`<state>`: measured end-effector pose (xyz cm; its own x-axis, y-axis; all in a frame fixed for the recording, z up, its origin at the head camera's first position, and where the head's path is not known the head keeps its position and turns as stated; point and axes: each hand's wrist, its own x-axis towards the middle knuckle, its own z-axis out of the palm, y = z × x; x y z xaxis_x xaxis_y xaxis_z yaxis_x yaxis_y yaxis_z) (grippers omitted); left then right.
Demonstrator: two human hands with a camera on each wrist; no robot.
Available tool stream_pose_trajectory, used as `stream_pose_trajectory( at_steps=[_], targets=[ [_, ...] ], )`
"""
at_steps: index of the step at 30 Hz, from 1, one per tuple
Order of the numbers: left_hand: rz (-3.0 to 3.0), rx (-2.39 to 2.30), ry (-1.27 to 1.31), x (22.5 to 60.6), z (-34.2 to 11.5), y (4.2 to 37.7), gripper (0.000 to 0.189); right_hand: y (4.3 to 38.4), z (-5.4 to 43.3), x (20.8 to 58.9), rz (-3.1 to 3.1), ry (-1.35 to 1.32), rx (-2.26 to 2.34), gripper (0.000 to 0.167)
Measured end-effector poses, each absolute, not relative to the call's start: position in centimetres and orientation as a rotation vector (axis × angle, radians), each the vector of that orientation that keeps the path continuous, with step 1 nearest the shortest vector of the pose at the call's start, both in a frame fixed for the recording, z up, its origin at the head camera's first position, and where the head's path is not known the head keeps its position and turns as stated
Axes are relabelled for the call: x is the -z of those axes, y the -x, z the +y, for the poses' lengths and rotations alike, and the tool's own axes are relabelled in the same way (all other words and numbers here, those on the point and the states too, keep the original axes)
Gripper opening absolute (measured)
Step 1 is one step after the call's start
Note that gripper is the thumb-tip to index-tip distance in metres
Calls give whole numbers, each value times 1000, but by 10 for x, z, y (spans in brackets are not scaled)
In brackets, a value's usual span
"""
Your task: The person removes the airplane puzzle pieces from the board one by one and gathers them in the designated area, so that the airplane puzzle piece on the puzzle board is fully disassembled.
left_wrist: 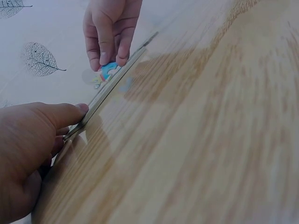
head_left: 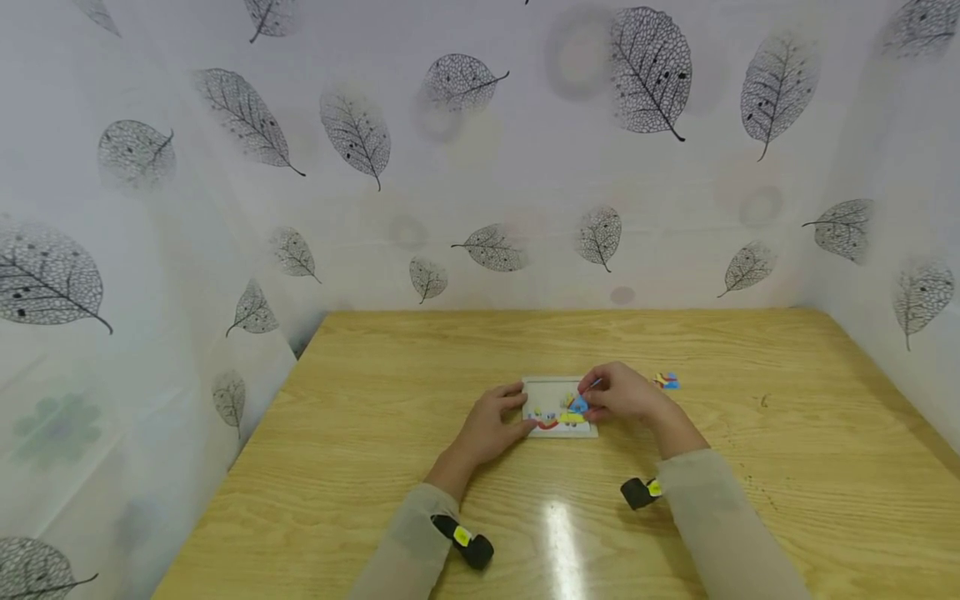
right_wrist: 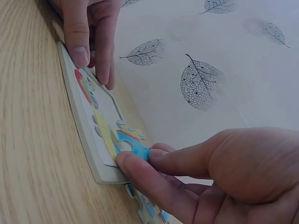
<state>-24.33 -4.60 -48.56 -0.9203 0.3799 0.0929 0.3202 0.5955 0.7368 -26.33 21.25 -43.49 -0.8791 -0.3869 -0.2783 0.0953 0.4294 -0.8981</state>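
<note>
A small white-framed jigsaw puzzle tray (head_left: 543, 390) lies on the table, with colourful pieces along its near side and a bare upper-left part. My left hand (head_left: 489, 427) grips its left end, the thumb at the near corner and the fingers along the edge. Over the tray's right side, my right hand (head_left: 624, 393) pinches a blue puzzle piece (right_wrist: 136, 147) with a white round patch between thumb and fingers. That piece overlaps a yellow piece (right_wrist: 108, 140) in the tray. In the left wrist view the tray's edge is seen almost side-on.
Loose puzzle pieces (head_left: 666, 381) lie on the wooden table (head_left: 405, 358), just beyond my right hand. A leaf-patterned cloth (head_left: 510, 183) stands behind the table and along its sides. Black wrist cameras (head_left: 472, 546) sit at both sleeves.
</note>
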Motion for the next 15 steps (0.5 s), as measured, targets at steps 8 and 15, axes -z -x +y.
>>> stream_pose_trajectory(
  at_steps=[8,15],
  targets=[
    [2753,-1230,-613,486,-46,244,52,267,229,435,2191,261,1517,27],
    [2769,-1220,-618,487,-46,244,52,266,244,431,2210,260,1536,34]
  ],
)
